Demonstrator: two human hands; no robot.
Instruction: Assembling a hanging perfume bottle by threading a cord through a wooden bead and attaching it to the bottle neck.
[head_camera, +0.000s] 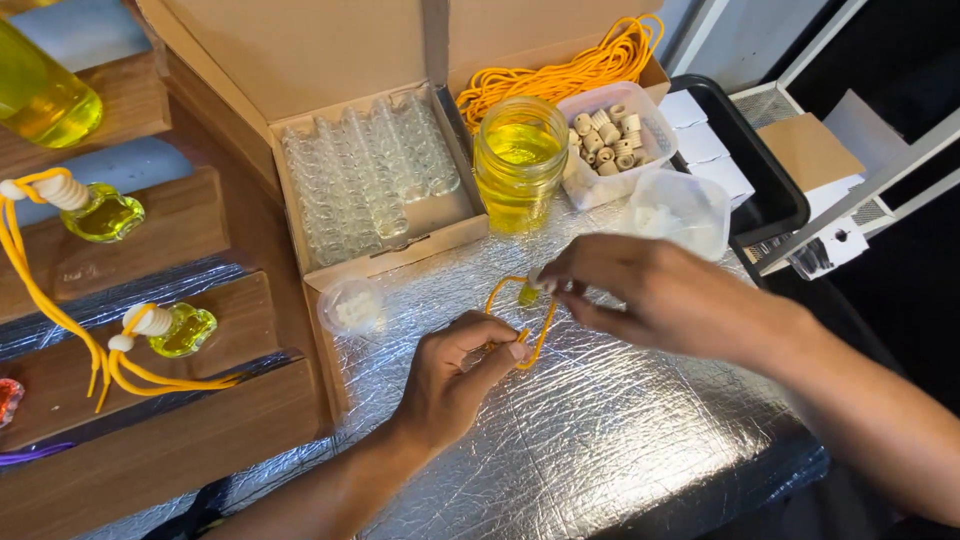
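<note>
Item: orange cord loop (520, 312) with a small yellow-filled bottle (527, 294), held over the foil-covered surface (600, 430), just in front of the glass jar of yellow liquid (517, 163).

Left hand (458, 375): fingers pinched together on the lower end of the cord, in front of the jar.

Right hand (640, 290): fingertips closed on the small bottle and the top of the loop, in front and a little right of the jar.

Handling note, my judgement: I would keep the bottle upright while working the cord, so no liquid spills, keep the loop taut between both pinches, and hold it low over the surface, away from the jar.

Around the jar:
- left: open cardboard box of empty clear bottles (365, 175);
- right: tub of wooden caps (607, 130); a clear tub of white pieces (682, 212) in front of it;
- behind: coil of orange cord (570, 70);
- front left: small round dish of white bits (352, 306);
- far left: wooden stepped rack (150, 330) carrying finished bottles with caps and cords (170, 328).

Not legible: the bottle is mostly covered by right fingertips, so I cannot tell whether it is capped. Whether the cord is knotted under the left thumb is hidden. The rack and the large bottle at top left are cut by the frame edge.
</note>
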